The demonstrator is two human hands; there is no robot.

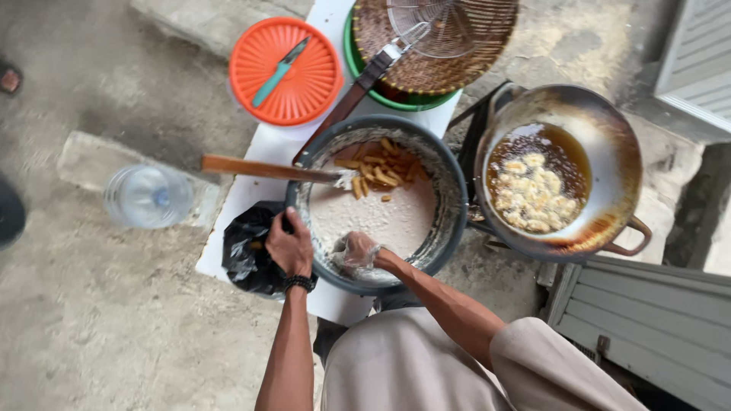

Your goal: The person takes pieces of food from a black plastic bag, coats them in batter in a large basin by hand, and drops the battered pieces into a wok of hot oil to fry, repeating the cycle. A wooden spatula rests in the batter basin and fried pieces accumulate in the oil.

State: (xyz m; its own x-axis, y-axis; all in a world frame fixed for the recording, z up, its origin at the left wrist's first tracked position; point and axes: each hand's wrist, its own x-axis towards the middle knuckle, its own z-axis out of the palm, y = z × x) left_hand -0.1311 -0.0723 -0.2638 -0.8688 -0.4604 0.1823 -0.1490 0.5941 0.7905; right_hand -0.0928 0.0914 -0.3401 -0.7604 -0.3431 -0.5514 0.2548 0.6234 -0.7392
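My left hand (289, 245) grips the near left rim of a large dark basin (449, 228) holding pale batter (381, 217) and several yellow banana pieces (384, 171) at its far side. My right hand (355, 250), in a clear plastic glove smeared with batter, is inside the basin at its near edge, its fingers curled; whether it holds a piece is hidden by batter. A wooden spatula (259, 167) rests across the basin's left rim, its tip in the batter.
A wok (617, 152) of hot oil with frying pieces (533, 194) sits to the right. Behind are an orange lid (304, 91) with a teal knife (279, 70), a woven tray (426, 68) with a wire skimmer (445, 27), a black bag (247, 251), a water bottle (148, 196).
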